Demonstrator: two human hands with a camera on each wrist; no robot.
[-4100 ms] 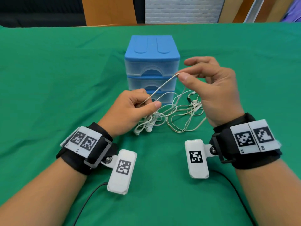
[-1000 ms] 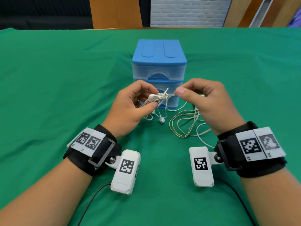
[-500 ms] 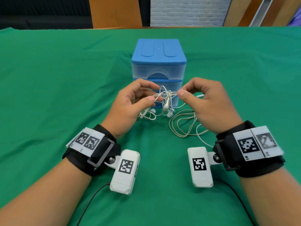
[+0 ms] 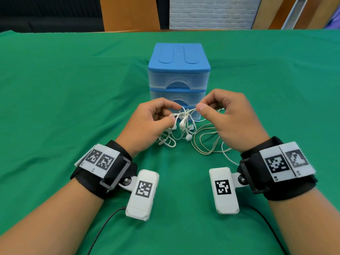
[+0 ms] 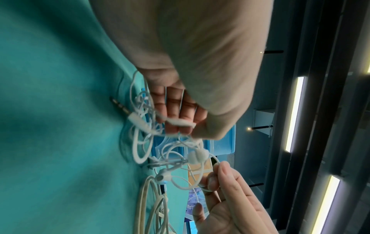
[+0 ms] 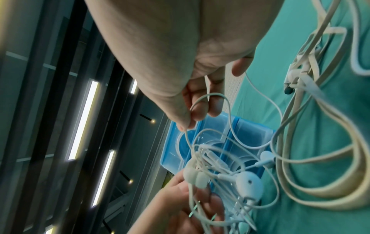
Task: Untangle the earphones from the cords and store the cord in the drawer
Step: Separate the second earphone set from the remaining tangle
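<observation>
A knot of thin white earphones (image 4: 184,124) hangs between my hands, just above the green cloth and in front of the blue drawer unit (image 4: 178,70). My left hand (image 4: 174,114) pinches the wires at the knot's left side; its other fingers curl around more wire (image 5: 180,125). My right hand (image 4: 199,107) pinches a strand at the right between thumb and forefinger (image 6: 186,125). White earbuds (image 6: 248,185) dangle below. A thicker cream cord (image 4: 206,142) lies looped on the cloth under my right hand, with its plug (image 6: 292,79) visible in the right wrist view.
The three drawers of the unit look shut. A jack plug (image 5: 128,110) points out from the tangle on the left. Green cloth (image 4: 73,98) covers the table all round. Black cables (image 4: 103,229) trail from my wrist cameras toward the near edge.
Over the last second my hands stayed close together in front of the drawers; the tangle between them has loosened and hangs lower, with earbuds dropping down. The cream loops stay on the cloth.
</observation>
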